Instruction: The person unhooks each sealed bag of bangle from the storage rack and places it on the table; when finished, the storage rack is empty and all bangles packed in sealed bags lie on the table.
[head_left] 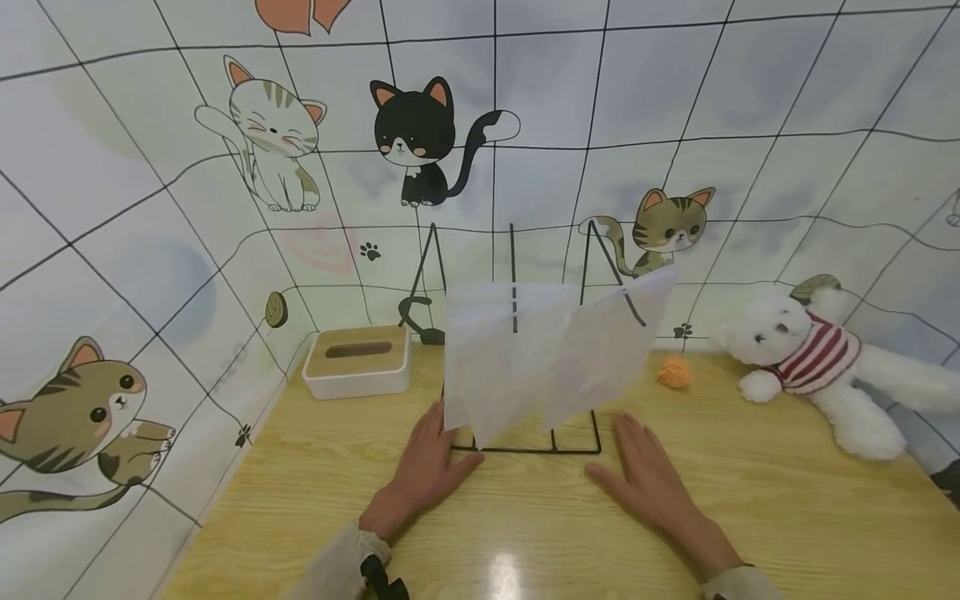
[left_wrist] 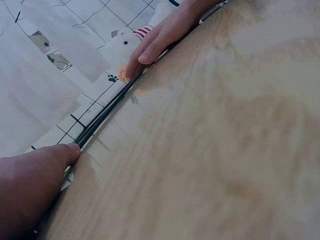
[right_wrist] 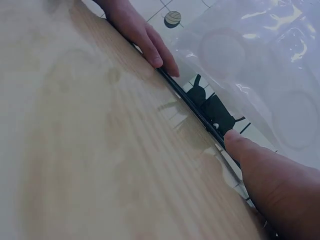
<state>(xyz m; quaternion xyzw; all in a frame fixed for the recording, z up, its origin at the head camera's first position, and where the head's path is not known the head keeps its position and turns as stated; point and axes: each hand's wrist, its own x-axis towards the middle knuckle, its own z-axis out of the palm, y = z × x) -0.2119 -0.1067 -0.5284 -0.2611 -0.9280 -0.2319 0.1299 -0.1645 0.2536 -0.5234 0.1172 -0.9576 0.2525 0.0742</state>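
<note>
A black wire rack (head_left: 525,451) stands on the wooden table with upright prongs at its back. Two translucent plastic bags, a left bag (head_left: 487,367) and a right bag (head_left: 611,358), hang spread out on it. My left hand (head_left: 431,462) lies palm down at the rack's front left corner, thumb stretched toward the front bar. To the right of the rack, my right hand (head_left: 648,475) rests flat on the table, fingers pointing forward. Neither hand grips anything. In the right wrist view the bag plastic (right_wrist: 250,55) is glossy, with faint round outlines.
A white tissue box (head_left: 356,383) with a wooden lid sits at the back left, beside a curved black piece (head_left: 411,312). An orange ball (head_left: 676,372) lies right of the rack. Farther right, a white plush toy (head_left: 817,358) in a striped shirt leans against the cat-patterned wall.
</note>
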